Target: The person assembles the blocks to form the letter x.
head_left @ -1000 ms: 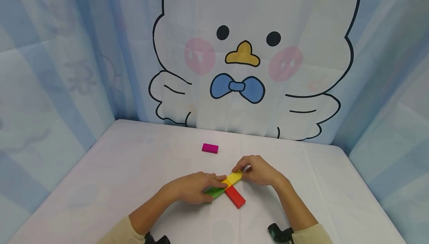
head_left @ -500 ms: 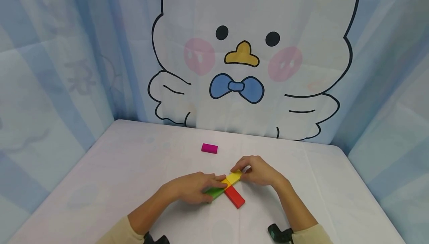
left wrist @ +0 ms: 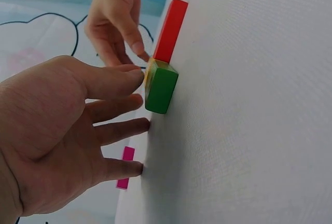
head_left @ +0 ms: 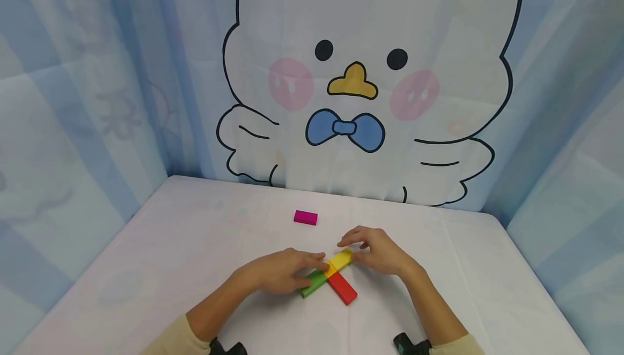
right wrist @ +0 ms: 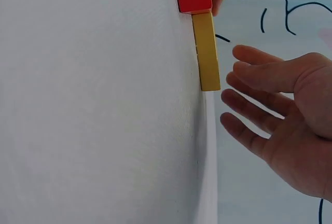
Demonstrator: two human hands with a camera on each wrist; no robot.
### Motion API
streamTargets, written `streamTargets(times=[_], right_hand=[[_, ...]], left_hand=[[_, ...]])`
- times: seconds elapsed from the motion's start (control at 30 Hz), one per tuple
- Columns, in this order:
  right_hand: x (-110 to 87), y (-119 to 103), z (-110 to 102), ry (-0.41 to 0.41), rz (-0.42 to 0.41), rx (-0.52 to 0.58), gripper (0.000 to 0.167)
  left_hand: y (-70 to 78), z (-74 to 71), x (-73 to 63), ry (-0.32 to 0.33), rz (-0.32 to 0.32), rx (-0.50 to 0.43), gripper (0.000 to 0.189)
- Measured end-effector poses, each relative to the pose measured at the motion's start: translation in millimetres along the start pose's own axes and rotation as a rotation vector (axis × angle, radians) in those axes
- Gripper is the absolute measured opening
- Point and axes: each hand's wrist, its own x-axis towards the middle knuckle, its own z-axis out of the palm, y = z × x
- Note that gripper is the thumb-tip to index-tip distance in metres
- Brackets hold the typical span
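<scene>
Green, orange, yellow and red blocks lie joined on the white table, the red one branching off at an angle toward the person. My left hand rests with loosely straight fingers over the green and orange blocks, its thumb at the green one. In the left wrist view its thumb tip is right at the green block. My right hand hovers just beside the yellow block's outer end, fingers relaxed and parted. The right wrist view shows a gap between those fingers and the yellow block.
A magenta block lies alone farther back on the table. Behind the table's far edge hangs a curtain with a cartoon bird. Black wrist devices sit at both sleeve cuffs.
My right hand has let go of the yellow block, its fingers spreading apart. My left hand has lifted slightly, showing more of the green block. The blocks keep their arrangement.
</scene>
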Motion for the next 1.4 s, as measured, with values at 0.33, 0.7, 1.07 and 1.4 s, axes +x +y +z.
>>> streamTargets(times=[0.33, 0.7, 1.07, 1.4], right_hand=[[-11.5, -12.8, -1.2, 0.03, -0.018, 0.012, 0.034], [-23.5, -27.7, 1.9, -0.069, -0.058, 0.0, 0.038], [-30.9, -32.4, 1.8, -0.137, -0.105, -0.009, 0.042], [-34.8, -34.3, 4.8, -0.24, -0.072, 0.008, 0.049]], left_hand=[[-5.0, -6.3, -0.8, 0.034, 0.008, 0.012, 0.047], [-10.2, -11.3, -3.3, 0.077, 0.028, -0.02, 0.045], [-13.6, -13.5, -3.6, 0.091, 0.028, -0.024, 0.044], [-16.0, -12.7, -3.6, 0.117, 0.033, -0.009, 0.043]])
